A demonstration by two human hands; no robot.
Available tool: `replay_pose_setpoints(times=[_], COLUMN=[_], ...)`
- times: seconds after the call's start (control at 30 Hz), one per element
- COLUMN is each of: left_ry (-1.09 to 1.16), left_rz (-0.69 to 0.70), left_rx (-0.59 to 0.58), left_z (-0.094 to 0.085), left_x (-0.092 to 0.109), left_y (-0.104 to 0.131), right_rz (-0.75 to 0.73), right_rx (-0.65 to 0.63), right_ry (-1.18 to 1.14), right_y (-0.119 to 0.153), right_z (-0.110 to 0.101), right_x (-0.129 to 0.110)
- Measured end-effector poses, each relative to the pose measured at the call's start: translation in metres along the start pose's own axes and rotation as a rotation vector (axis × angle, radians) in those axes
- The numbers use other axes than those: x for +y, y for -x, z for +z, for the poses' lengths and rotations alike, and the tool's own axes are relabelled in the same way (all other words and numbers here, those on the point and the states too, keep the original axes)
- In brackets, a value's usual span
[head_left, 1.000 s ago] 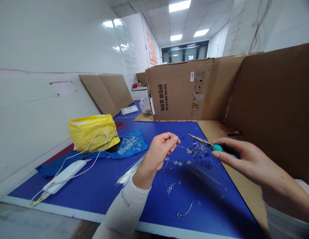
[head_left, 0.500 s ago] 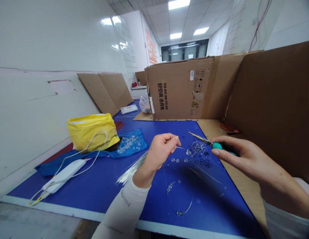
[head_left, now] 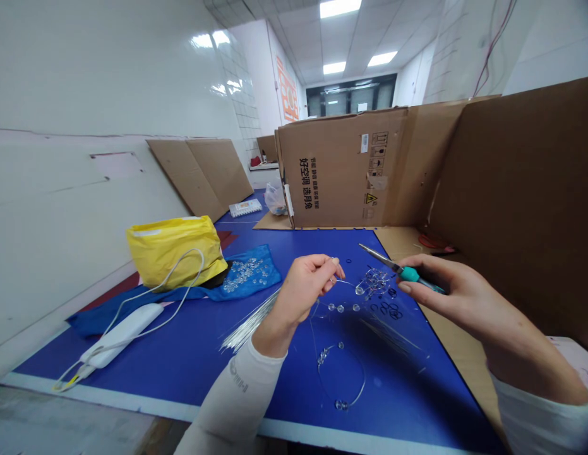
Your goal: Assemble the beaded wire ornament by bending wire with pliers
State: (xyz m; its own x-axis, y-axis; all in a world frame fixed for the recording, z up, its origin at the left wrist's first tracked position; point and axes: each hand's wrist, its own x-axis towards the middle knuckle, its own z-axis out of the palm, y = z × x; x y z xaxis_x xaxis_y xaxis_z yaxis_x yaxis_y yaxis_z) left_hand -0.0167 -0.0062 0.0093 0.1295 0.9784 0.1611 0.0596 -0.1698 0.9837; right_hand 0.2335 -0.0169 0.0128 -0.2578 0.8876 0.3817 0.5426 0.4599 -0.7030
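Note:
Between thumb and fingertips, my left hand (head_left: 312, 283) pinches the end of a thin wire that carries clear beads (head_left: 340, 308). To its right, my right hand (head_left: 445, 284) is wrapped round the teal handles of a pair of pliers (head_left: 408, 274), their long pointed jaws aimed up and left, clear of the wire. Below both hands, a loop of wire with clear beads (head_left: 342, 404) lies on the blue table top (head_left: 189, 360). Under the pliers sits a pile of metal pieces (head_left: 376, 282) beside several small black rings (head_left: 392, 311).
Straight wires (head_left: 251, 322) lie beneath my left forearm. Farther left are clear beads on a blue cloth (head_left: 270, 262), a yellow bag (head_left: 175, 249) and a white power strip (head_left: 123, 335) with its cord. Cardboard walls (head_left: 341, 170) stand behind and at the right.
The pliers have shifted slightly, with my right hand a little farther left and higher. My left hand holds its place; the hanging beads have moved slightly right.

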Motion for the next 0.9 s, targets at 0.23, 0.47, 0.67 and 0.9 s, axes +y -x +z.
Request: replay_pose_setpoints(times=[0.23,0.47,0.67,0.9], left_ry=[0.05,0.042,0.015,-0.016], left_rz=[0.002,0.04,0.062,0.086], left_rx=[-0.091,-0.138,-0.179,-0.223], left_z=[0.005,0.011,0.012,0.012], left_x=[-0.002,-0.004,-0.005,-0.009], left_y=[0.003,0.008,0.009,0.01], right_rz=[0.035,0.049,0.017,-0.016], right_rx=[0.057,0.035,0.018,0.015], right_ry=[-0.198,-0.255,-0.219,-0.2], right_y=[-0.001,0.001,0.0,0.001], right_z=[0.015,0.02,0.019,0.018], right_x=[-0.002,-0.008,-0.008,-0.007])
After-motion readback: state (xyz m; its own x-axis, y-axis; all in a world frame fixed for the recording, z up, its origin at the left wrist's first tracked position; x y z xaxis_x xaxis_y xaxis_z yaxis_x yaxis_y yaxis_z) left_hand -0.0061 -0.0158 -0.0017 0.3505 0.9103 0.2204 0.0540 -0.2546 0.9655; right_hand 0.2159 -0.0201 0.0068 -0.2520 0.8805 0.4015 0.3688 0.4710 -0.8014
